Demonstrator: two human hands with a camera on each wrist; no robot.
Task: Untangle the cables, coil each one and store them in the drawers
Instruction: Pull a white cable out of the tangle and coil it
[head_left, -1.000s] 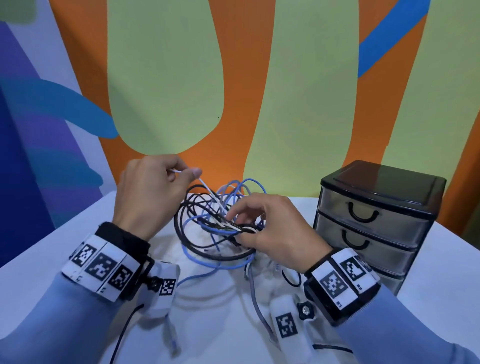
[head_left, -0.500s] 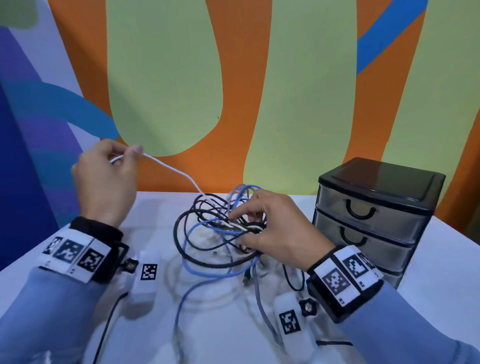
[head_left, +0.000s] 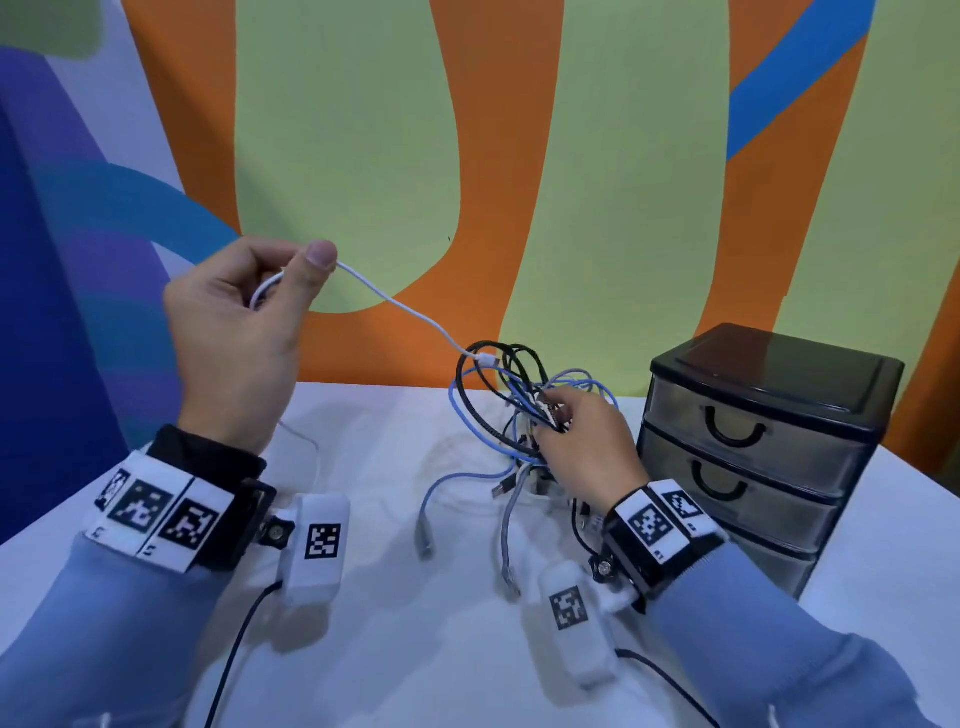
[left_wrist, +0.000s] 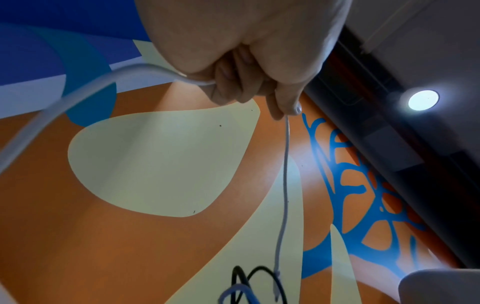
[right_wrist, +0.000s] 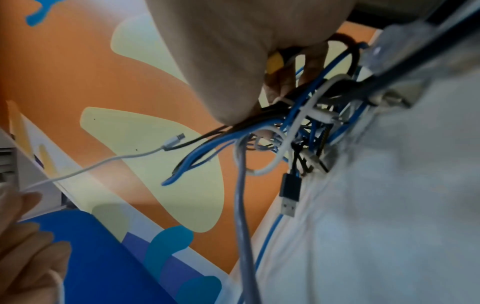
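A thin white cable (head_left: 405, 309) runs from my raised left hand (head_left: 244, 332) down to its small plug at the top of a tangle of black, blue and grey cables (head_left: 498, 400). The left hand pinches this white cable (left_wrist: 285, 164) between thumb and fingers, up at the left. My right hand (head_left: 582, 441) grips the tangle (right_wrist: 298, 127) and holds it lifted off the white table (head_left: 415, 649), just left of the drawer unit. The white cable's plug (right_wrist: 174, 140) hangs free beside the bundle. Several cable ends dangle onto the table.
A black three-drawer unit (head_left: 763, 441) with smoky drawers, all closed, stands at the right on the table. A painted orange, green and blue wall (head_left: 597, 156) rises right behind the table. Camera leads trail from both wrists over the near table.
My left hand has pulled the white cable up and left out of the tangle until only its plug end is at the bundle. The right hand lifted the tangle and shifted right toward the drawers.
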